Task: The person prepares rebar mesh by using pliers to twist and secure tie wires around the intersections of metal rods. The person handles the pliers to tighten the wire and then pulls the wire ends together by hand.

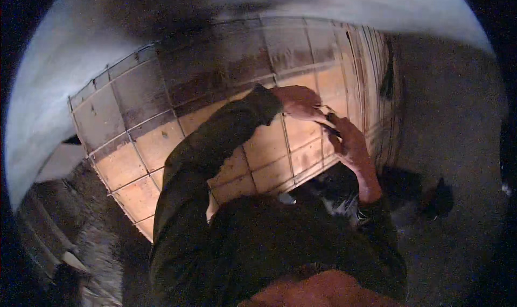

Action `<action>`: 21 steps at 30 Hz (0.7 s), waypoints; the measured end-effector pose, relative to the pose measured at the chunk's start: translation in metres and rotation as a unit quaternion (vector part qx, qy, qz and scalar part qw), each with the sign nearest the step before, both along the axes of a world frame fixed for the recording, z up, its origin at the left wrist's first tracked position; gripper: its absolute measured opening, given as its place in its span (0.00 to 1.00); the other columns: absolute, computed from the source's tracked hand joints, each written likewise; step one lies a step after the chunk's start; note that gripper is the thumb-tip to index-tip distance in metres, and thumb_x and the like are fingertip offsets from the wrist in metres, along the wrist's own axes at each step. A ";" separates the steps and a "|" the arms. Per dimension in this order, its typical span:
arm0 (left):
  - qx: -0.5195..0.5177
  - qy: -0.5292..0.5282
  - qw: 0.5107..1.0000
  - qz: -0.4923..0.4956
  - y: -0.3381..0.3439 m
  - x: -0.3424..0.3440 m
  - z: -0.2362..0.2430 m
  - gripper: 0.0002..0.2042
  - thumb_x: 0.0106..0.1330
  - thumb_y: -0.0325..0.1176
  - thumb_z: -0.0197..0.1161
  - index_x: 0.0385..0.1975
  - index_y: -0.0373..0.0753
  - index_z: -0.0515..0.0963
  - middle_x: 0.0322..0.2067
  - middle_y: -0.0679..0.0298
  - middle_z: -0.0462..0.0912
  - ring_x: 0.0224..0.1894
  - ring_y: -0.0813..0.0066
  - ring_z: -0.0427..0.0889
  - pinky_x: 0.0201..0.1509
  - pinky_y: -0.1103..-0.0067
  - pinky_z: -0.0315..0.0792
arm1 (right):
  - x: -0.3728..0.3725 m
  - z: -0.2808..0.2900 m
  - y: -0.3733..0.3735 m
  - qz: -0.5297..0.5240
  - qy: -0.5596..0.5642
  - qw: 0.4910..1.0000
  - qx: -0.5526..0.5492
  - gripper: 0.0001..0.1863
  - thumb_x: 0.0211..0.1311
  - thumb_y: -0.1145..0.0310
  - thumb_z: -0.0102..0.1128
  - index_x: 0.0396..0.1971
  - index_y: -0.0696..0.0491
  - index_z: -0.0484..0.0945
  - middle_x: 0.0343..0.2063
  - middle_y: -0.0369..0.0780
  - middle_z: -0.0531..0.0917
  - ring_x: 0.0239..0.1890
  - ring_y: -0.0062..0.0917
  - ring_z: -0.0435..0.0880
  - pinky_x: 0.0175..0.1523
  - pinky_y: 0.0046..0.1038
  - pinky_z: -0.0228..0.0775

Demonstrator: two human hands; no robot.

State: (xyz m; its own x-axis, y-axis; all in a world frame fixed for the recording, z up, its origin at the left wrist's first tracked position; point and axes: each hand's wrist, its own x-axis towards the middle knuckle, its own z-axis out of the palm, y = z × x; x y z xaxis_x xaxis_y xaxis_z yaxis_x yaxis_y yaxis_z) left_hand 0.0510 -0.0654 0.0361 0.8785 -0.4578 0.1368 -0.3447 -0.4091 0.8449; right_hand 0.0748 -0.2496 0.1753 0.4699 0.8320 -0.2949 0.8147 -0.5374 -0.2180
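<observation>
My left hand (299,102) reaches across a square grid of thin metal bars (245,155) with its fingers closed toward the right. Close against it, my right hand (351,144) is closed, its fingers meeting the left fingertips. Where they meet, a small dark, thin piece shows, too blurred to name. Both hands are over the right part of the grid, above pale wooden board (221,180). I cannot tell whether either hand touches a bar.
Several long bars (366,75) run close together along the grid's right side. Pale sheeting (431,11) hangs at the far edge. Rough rubble-like ground (99,242) lies at the lower left, and dark floor (447,113) spreads to the right. A dark object (439,196) stands there.
</observation>
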 end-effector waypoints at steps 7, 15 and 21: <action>-0.047 0.177 0.982 -0.038 -0.035 -0.092 -0.034 0.17 0.67 0.44 0.45 0.30 0.35 0.72 0.27 0.50 0.75 0.31 0.51 0.75 0.39 0.62 0.69 | -0.084 -0.037 -0.068 0.091 0.059 0.992 0.061 0.22 0.54 0.67 0.57 0.52 0.45 0.71 0.46 0.43 0.76 0.45 0.38 0.76 0.49 0.39 0.67; -0.372 0.421 0.755 0.338 -0.034 -0.124 0.010 0.12 0.68 0.41 0.48 0.28 0.39 0.69 0.21 0.68 0.67 0.20 0.77 0.67 0.25 0.79 0.65 | -0.133 -0.071 -0.152 -0.097 0.219 0.954 0.182 0.17 0.55 0.68 0.60 0.46 0.53 0.74 0.49 0.43 0.75 0.48 0.38 0.75 0.51 0.38 0.67; -0.234 0.261 0.770 0.533 -0.041 -0.157 0.030 0.14 0.68 0.41 0.49 0.42 0.37 0.73 0.20 0.74 0.63 0.21 0.86 0.62 0.23 0.86 0.58 | -0.148 -0.118 -0.193 -0.241 0.368 0.857 0.267 0.15 0.61 0.63 0.55 0.43 0.57 0.73 0.44 0.46 0.76 0.46 0.38 0.77 0.50 0.35 0.69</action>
State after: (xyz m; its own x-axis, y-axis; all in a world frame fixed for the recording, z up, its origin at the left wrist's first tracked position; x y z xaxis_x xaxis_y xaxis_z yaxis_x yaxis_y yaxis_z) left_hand -0.1059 -0.1069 0.0662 0.7127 0.5528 -0.4319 0.4125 0.1677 0.8954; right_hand -0.0732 -0.4427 0.0577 0.6469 0.7024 -0.2970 0.0621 -0.4367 -0.8975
